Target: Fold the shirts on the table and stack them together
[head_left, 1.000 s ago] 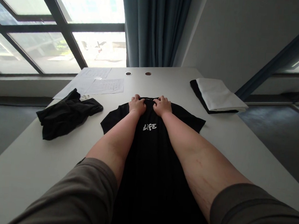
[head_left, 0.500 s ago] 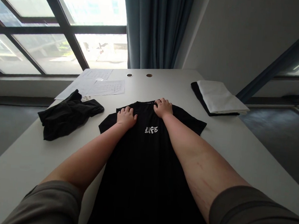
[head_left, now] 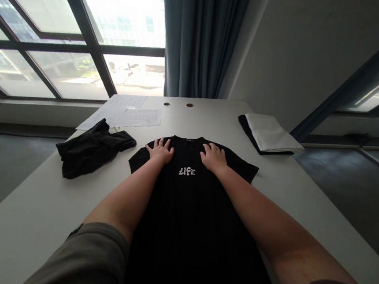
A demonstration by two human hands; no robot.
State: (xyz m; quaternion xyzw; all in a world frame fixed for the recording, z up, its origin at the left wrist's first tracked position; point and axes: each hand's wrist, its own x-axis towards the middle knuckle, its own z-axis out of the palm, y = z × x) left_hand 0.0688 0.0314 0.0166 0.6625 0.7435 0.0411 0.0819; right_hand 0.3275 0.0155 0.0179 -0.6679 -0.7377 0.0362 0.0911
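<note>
A black T-shirt with white "LIFE" lettering lies spread face up, its collar toward the far side of the table and its lower end running out of view toward me. My left hand rests flat on its left shoulder, fingers spread. On the right shoulder lies my right hand, palm down with the fingers apart. Neither hand grips the cloth. Both sleeves stretch outward past my hands.
The white table carries a crumpled black garment at left and paper sheets behind it. Folded white cloth sits over black cloth at right. Two round cable holes are near the far edge. A window and blue curtain stand beyond.
My right hand has moved right, from beside the collar onto the shoulder. The fingers of my left hand have spread wider. The shirt's collar and shoulders look flatter, and the camera view has shifted slightly.
</note>
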